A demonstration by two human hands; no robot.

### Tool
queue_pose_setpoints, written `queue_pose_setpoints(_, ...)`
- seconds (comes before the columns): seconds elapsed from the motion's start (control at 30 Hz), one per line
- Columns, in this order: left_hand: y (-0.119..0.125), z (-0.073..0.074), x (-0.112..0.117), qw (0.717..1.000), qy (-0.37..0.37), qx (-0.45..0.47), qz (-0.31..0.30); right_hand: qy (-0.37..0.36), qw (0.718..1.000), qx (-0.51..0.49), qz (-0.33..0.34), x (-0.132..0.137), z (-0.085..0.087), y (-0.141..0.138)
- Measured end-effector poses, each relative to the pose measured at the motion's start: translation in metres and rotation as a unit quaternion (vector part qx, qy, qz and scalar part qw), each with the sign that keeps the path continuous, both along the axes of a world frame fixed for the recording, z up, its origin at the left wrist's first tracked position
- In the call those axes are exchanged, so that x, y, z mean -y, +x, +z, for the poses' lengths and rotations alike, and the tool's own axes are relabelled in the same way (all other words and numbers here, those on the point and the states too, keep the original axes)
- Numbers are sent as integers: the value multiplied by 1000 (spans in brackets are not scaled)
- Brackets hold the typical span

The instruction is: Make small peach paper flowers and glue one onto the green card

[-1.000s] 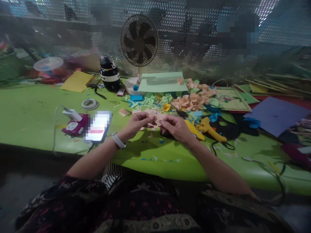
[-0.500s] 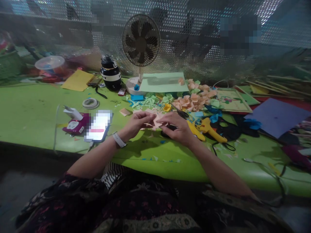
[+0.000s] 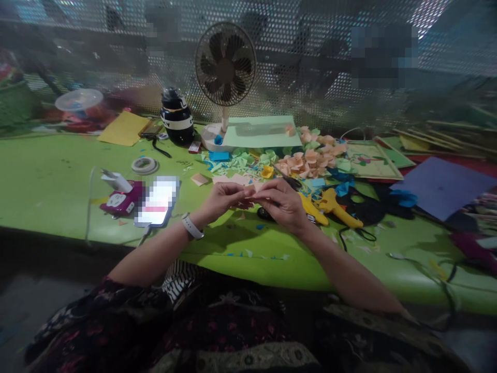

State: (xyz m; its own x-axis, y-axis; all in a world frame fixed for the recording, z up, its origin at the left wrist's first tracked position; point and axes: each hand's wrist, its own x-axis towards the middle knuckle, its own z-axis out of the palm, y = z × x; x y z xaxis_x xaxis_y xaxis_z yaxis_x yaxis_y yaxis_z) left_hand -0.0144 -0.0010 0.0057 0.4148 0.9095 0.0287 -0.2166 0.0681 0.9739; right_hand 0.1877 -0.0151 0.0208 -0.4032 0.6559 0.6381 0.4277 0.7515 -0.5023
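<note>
My left hand (image 3: 223, 199) and my right hand (image 3: 282, 203) meet over the green table (image 3: 50, 181), fingertips pinched together on a small pink paper piece (image 3: 253, 189). Most of that paper is hidden by my fingers. A white watch sits on my left wrist. More pink paper pieces (image 3: 233, 179) lie flat just behind my hands. A yellow glue gun (image 3: 337, 206) lies right of my right hand. A heap of pink paper flowers (image 3: 310, 158) is farther back.
A lit phone (image 3: 158, 201) and a magenta device with a white plug (image 3: 120, 197) lie to the left. A tape roll (image 3: 144, 166), black helmet (image 3: 176, 120), small fan (image 3: 225, 67), green paper scraps (image 3: 240, 159) and coloured sheets (image 3: 438, 184) crowd the back and right.
Both hands have drawn closer together and lifted slightly, and the pink paper is now more folded in between the fingertips.
</note>
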Motion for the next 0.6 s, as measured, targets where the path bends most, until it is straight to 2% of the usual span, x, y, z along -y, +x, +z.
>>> queue_pose_setpoints(0.23,0,3,4,999,41,8,-28,-63,994,-56,-67,2,2,-5)
queue_pose_setpoints(0.4,1,2,4,997,59,13,-47,-102,991,-70,-58,2,4,-6)
queue_pose_setpoints(0.6,-1,3,6,996,56,17,-64,-110,988,-87,-68,2,5,-7)
